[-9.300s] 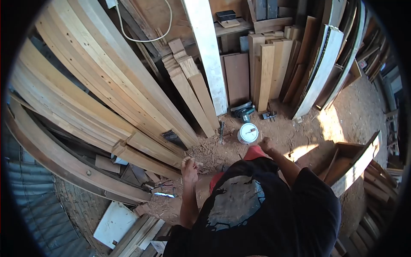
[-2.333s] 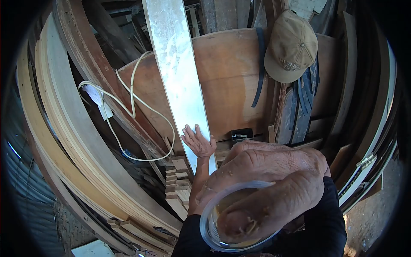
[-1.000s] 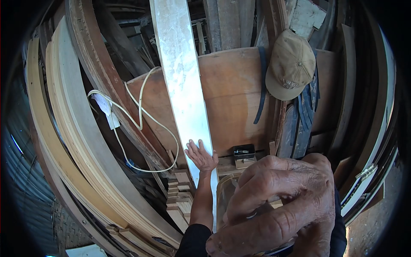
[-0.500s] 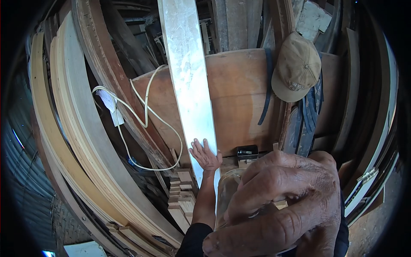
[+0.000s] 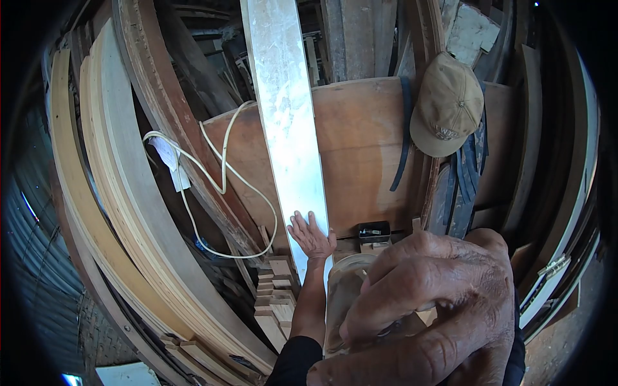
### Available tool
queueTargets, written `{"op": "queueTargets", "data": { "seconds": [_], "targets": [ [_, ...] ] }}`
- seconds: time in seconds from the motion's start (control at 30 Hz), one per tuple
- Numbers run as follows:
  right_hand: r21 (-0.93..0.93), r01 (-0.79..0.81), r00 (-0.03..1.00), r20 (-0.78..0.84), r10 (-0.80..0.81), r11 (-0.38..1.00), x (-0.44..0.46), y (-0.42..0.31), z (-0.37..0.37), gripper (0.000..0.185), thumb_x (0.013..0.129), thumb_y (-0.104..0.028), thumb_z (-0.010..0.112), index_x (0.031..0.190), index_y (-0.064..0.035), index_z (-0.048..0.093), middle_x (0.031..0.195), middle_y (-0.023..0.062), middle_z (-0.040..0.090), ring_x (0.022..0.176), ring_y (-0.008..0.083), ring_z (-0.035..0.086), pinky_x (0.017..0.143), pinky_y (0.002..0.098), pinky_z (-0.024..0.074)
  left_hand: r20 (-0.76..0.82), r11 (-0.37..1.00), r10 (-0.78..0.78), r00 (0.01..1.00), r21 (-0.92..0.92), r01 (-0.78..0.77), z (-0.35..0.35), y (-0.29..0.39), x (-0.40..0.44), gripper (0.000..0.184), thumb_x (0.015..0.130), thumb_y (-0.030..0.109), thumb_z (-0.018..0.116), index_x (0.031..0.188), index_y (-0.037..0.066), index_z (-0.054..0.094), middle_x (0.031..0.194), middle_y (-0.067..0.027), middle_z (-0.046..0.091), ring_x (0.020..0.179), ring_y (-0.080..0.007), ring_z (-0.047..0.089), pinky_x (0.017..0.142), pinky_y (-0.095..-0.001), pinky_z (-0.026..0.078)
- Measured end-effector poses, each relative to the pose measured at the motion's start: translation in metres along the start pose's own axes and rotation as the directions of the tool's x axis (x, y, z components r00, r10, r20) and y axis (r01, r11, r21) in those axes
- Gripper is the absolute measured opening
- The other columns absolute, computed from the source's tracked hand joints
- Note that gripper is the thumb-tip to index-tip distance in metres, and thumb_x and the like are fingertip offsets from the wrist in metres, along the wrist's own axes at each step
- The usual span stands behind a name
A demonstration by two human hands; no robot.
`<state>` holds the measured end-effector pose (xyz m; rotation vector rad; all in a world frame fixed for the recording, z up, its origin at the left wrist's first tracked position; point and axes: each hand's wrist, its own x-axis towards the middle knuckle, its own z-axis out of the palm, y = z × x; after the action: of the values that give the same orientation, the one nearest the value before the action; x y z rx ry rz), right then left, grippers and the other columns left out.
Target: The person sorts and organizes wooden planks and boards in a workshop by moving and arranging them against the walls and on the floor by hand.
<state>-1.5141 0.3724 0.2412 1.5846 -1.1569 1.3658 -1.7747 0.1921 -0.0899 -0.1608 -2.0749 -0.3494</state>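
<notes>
Far left: corrugated sheeting (image 5: pixel 29 257), dim and ribbed, at the edge of the room. Next, long curved boards (image 5: pixel 138 186), pale and standing close together. Then a reddish-brown plank (image 5: pixel 183 125), rough-edged, with a white cord (image 5: pixel 224 177) looped in front of it. Short timbers (image 5: pixel 275 301), stacked, pale ends up. White board (image 5: pixel 286 122), long, leaning, its surface smudged and brightly lit lower down. Left hand (image 5: pixel 311 237): laid flat on this board, fingers spread and released, gripping nothing. Behind, a brown panel (image 5: pixel 364 141), stained in lighter patches. Clear cup (image 5: pixel 343 296), near the camera, just right of the board's lower end. Black tray (image 5: pixel 373 231), small, on a ledge below the panel. Right hand (image 5: pixel 434 289): large in the foreground, fingers curled, grasping the cup. Tan cap (image 5: pixel 449 106), hung above dark strips (image 5: pixel 465 177). Far right: tall curved planks (image 5: pixel 570 199), shadowed; below them, bare brown floor (image 5: pixel 557 341).
</notes>
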Motion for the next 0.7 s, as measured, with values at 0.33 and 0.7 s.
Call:
{"op": "queueTargets", "data": {
  "seconds": [0.33,0.7],
  "targets": [
    [0.005,-0.056,0.998,0.039,0.056,0.998,-0.010,0.010,0.000,0.039,0.083,-0.022,0.080,0.118,-0.0058,0.071,0.108,0.0149,0.072,0.087,0.0234,0.070,0.075,0.0333,0.0589,-0.042,0.998,0.023,0.999,-0.064,-0.025,-0.001,0.001,-0.002,0.089,0.078,0.037,0.068,0.151,0.001,0.031,0.158,-0.0370,0.022,0.146,-0.0543,0.019,0.119,-0.0666,0.008],
    [-0.186,-0.488,0.829,0.207,0.519,0.853,-0.095,0.101,-0.092,0.080,0.075,-0.015,0.078,0.146,-0.0023,0.044,0.130,0.0193,0.059,0.106,0.0290,0.068,0.096,0.0434,0.0582,-0.044,0.999,0.034,0.998,0.023,-0.033,0.024,-0.008,-0.003,0.088,0.082,0.041,0.064,0.153,0.003,0.028,0.159,-0.0355,0.019,0.147,-0.0534,0.015,0.118,-0.0669,0.009]
  ]
}}
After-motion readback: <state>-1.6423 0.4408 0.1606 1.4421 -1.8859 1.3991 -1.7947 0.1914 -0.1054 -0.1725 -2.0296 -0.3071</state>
